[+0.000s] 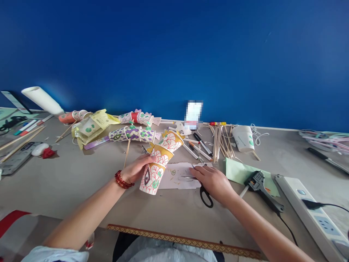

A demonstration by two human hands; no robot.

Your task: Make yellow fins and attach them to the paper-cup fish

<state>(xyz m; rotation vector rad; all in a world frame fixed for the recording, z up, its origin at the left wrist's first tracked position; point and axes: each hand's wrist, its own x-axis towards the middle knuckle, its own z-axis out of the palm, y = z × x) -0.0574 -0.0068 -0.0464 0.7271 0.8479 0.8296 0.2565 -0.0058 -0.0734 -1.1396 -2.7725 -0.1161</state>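
Observation:
My left hand (pixel 139 167) grips a fish made of joined paper cups (pixel 154 178), drawn with red scales, green spots and a dark eye. Its tail-end cup tilts up to the right, and yellow paper fins stick out. My right hand (pixel 214 182) is low over a white paper sheet (pixel 178 182) marked with small drawings. Its fingers are bent together at the sheet's right side; whatever they pinch is hidden. Black-handled scissors (pixel 206 197) lie under and beside this hand, blades pointing left across the paper.
Behind are two more cup fish (pixel 131 134) (pixel 148 119), a yellow packet (pixel 94 127), markers (pixel 203 143), wooden sticks (pixel 217 143) and a white cup (pixel 243 139). On the right are green paper (pixel 234 171), a glue gun (pixel 263 189) and a power strip (pixel 308 211). A blue wall (pixel 174 54) stands behind.

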